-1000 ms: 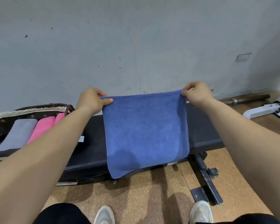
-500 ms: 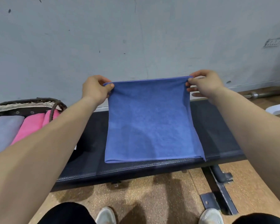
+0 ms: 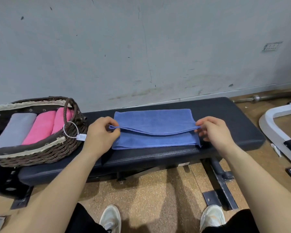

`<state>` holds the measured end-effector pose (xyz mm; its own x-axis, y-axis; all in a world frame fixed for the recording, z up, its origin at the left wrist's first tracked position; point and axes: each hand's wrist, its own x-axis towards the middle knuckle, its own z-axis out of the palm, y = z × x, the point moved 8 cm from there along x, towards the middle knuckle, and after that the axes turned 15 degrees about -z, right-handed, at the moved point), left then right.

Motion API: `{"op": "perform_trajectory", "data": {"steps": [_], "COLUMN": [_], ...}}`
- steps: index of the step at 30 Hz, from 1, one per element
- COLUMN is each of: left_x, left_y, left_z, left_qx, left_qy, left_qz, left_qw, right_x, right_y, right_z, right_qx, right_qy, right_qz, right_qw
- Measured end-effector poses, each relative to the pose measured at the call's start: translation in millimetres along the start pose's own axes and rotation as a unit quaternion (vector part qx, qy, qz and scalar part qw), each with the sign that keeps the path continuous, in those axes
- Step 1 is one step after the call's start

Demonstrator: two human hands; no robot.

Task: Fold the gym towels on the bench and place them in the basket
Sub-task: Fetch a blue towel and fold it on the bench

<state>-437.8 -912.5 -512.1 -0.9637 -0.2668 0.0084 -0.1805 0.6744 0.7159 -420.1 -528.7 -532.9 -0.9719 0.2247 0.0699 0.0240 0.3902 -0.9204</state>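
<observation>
Between left grip (image 3: 102, 133) and right grip (image 3: 212, 132), both pinching corners, likely for alignment, blue towel (image 3: 151, 121) lies half-folded on tabletop (image 3: 233, 125).

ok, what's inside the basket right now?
Inside the basket: one grey towel and two pink towels, folded, side by side. Anything beneath them is covered, and the basket's left end is out of frame.

Gym, padded black bench (image 3: 225, 121) at centre, steel barbell (image 3: 272, 95) on floor at two o'clock, white machine frame (image 3: 275, 112) at three o'clock
</observation>
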Motion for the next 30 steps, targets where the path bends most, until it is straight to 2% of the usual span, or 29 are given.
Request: {"op": "perform_trajectory", "data": {"steps": [7,15,19,27,30], "left_x": [-15.5,-18.2,-19.8,-22.7,-22.4], "left_y": [-8.1,-3.8,-8.8,-13.8,-3.2], "left_z": [10.4,4.0,7.8,16.0,14.8], "left_qx": [0.112,0.125,0.173,0.284,0.307], "left_qy": [-0.072,-0.054,-0.076,-0.091,-0.071], "left_qz": [0.030,0.046,0.065,0.070,0.045], "left_qw": [0.991,0.990,0.980,0.952,0.948], "right_x": [-11.4,-15.1,-17.3,-17.2,-14.6], "right_y": [2.9,-9.0,-6.0,4.3,-10.3], "right_z": [6.1,-3.4,-1.1,10.0,12.3], "right_qx": [-0.190,-0.188,-0.203,-0.313,-0.369], "right_qy": [-0.054,-0.036,-0.063,-0.128,-0.097], "right_qz": [-0.061,-0.063,-0.064,-0.056,-0.085], "right_qw": [0.978,0.979,0.975,0.939,0.920]}}
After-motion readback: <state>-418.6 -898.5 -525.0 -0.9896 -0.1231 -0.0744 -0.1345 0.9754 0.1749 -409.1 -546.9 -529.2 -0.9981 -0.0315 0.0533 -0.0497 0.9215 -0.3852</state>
